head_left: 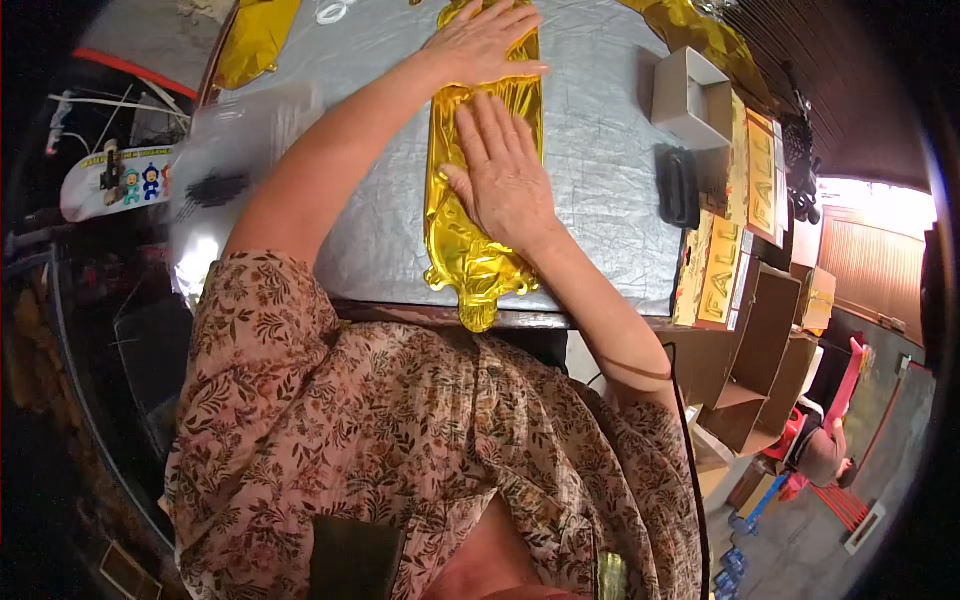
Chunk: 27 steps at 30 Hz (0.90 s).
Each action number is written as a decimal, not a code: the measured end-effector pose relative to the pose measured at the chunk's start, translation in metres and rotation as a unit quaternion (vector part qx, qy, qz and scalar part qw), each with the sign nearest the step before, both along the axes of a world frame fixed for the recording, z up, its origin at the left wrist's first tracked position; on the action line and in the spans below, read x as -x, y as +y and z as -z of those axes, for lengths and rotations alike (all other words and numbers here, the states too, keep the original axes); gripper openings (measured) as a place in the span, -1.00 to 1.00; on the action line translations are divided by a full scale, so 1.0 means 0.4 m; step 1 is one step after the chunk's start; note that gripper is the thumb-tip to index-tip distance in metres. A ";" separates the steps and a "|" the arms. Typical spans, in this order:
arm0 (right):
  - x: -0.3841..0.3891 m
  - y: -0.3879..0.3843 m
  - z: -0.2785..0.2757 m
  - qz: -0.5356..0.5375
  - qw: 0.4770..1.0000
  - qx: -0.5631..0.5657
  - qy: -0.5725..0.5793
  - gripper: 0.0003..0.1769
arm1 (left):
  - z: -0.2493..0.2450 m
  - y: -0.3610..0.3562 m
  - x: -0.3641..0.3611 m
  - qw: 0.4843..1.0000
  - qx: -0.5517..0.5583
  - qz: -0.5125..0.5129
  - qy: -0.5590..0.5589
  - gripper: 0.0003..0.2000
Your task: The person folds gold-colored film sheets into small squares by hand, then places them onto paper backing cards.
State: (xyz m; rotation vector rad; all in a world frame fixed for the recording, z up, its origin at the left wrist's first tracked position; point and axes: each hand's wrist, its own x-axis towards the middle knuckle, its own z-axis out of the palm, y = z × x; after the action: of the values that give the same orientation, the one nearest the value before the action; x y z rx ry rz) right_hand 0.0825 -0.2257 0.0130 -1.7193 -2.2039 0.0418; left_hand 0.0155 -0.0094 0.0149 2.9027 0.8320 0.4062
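A long, flat gold foil balloon (pixel 437 215) lies lengthwise on the grey-covered table, its scalloped end and short tail at the near edge. My left hand (pixel 485 45) rests palm down across its far part, fingers spread and pointing right. Closer to me, my right hand (pixel 505 185) lies flat on the balloon's middle, fingers stretched away from my body. Both hands press on the foil without gripping it. The balloon's far end is partly hidden by my left hand and the frame's edge.
More gold foil lies at the table's far left (pixel 255 40) and far right. Clear plastic bags (pixel 240 125) sit on the left. A white box (pixel 690 95), a black object (pixel 678 187) and cardboard boxes (pixel 750 370) line the right. Another person (pixel 822 450) is farther right.
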 end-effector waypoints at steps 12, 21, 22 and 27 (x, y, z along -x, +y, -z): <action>-0.279 0.011 -0.073 -0.041 0.997 -0.060 0.032 -0.48 | -0.009 0.004 0.002 0.996 0.080 0.014 0.038 -0.01; -0.291 0.032 -0.052 -0.121 0.987 -0.095 -0.040 -0.62 | -0.004 0.024 0.015 0.997 0.063 0.033 -0.030 -0.12; -0.293 0.037 -0.053 -0.125 0.987 -0.094 -0.042 -0.62 | -0.012 0.031 0.037 0.990 0.071 0.063 -0.107 -0.18; -0.300 0.040 -0.038 -0.130 0.987 -0.093 -0.015 -0.59 | -0.090 -0.071 0.259 0.971 0.022 0.199 -0.132 -0.46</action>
State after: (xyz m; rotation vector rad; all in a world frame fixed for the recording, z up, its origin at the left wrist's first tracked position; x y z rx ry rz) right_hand 0.2023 -0.2096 0.0282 -1.3359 -2.3583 -0.1241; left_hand -0.0881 -0.0378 0.0510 2.7882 0.2109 0.6972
